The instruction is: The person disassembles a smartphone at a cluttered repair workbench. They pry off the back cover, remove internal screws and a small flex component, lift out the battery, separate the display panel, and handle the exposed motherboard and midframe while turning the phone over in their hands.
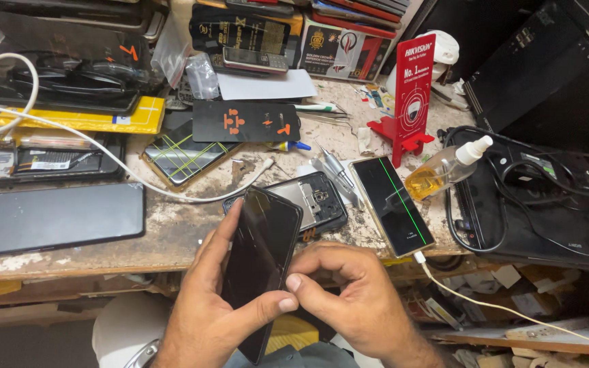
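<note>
**Dark phone panel held in both hands at the front edge of the bench**

The black glossy rectangular phone panel [259,262] is held tilted above the front edge of the worn, stained workbench [172,232]. The left hand [209,310] cradles it from beneath, thumb laid across its lower face, fingers wrapped up its left side. The right hand [349,293] has its fingertips pressed together against the panel's right edge.

Judgement: the edge is being worked or checked by touch; any further move calls for even, light pressure along that edge.

Just behind lies an opened black phone body with exposed interior [315,197]. Right of it, a slim phone with a green line down its screen [393,204], white cable attached. Further right, a clear spray bottle of amber liquid [444,170].
</note>
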